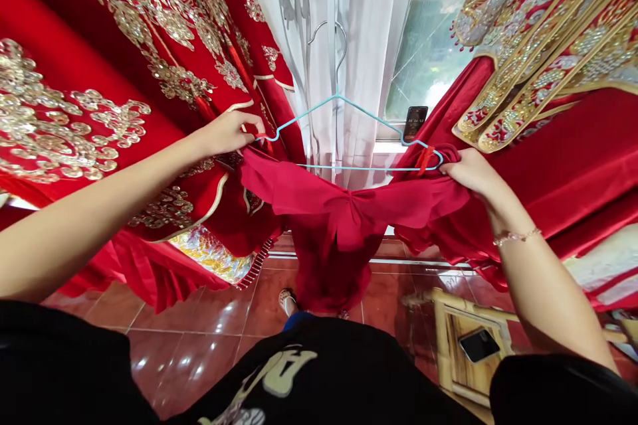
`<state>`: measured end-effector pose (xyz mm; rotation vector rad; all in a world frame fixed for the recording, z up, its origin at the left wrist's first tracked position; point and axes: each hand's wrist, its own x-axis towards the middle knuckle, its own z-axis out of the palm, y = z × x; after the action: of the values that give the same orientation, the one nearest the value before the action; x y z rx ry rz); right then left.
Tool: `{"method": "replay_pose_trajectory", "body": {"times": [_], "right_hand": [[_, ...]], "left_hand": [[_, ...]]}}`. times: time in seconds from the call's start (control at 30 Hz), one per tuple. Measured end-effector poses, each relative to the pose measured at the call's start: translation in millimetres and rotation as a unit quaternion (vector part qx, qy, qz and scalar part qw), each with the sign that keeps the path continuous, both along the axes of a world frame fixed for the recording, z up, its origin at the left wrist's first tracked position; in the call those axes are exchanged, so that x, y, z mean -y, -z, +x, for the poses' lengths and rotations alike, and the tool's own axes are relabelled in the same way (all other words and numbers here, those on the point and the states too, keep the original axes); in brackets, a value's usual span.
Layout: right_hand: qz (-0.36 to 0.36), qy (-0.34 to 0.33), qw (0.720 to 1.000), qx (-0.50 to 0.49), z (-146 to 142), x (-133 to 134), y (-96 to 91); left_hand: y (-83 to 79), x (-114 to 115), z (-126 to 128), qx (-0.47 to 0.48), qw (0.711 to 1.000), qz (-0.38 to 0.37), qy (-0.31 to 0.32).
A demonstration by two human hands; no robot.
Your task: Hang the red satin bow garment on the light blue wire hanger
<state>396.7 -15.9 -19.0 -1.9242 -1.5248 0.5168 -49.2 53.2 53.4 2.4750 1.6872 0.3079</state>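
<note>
A red dress (343,209) with a bow at the middle of its ruffled neckline hangs down in front of me. It is stretched along a light blue wire hanger (366,106), whose metal hook points up. My left hand (233,133) is closed on the dress's left shoulder beside the hanger's end. My right hand (468,171) grips the gathered cloth at the other shoulder, just outside the hanger's right end. A red strap loops over each end of the hanger. Some of the fingertips are hidden by the cloth.
Red garments with gold embroidery (174,26) hang on the left, and more embroidered garments (548,46) on the right. Behind are a white curtain (369,13) and a window. One phone (415,125) leans at the sill; another phone (478,345) lies on a bamboo stool (448,365).
</note>
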Motion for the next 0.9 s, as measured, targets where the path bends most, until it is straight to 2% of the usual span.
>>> {"method": "replay_pose_trajectory", "body": {"times": [0.07,0.1,0.2,0.27,0.37,0.5,0.6,0.7,0.8,0.9], "right_hand": [[0.003,0.026,0.999,-0.033,-4,6,5.9],[0.007,0.037,0.999,-0.038,-6,9,6.9],[0.030,0.044,0.998,-0.020,-10,14,5.7],[0.039,0.046,0.998,-0.001,-11,16,4.4],[0.048,0.043,0.998,0.006,-13,19,3.3],[0.062,0.040,0.997,-0.006,-19,22,3.7],[0.080,0.059,0.995,-0.021,-22,24,6.5],[0.125,0.080,0.989,-0.005,-23,26,11.7],[0.179,0.076,0.981,-0.008,-27,28,19.2],[0.207,0.028,0.976,-0.065,-36,27,31.2]], "left_hand": [[-2.7,13,5,-0.076,0.995,0.037,0.055],[-4.6,19,8,-0.107,0.991,0.056,0.055],[-12.5,31,17,-0.161,0.982,0.093,-0.022],[-18.3,30,21,-0.138,0.985,0.085,-0.065],[-23.5,17,19,-0.059,0.994,0.020,-0.091],[-18.8,-4,9,0.051,0.981,-0.079,-0.167],[-7.8,-12,0,0.087,0.967,-0.113,-0.211],[10.6,-10,-17,0.107,0.960,-0.123,-0.227],[41.1,7,-37,0.117,0.956,-0.138,-0.232],[80.9,41,-45,0.164,0.944,-0.179,-0.223]]}}
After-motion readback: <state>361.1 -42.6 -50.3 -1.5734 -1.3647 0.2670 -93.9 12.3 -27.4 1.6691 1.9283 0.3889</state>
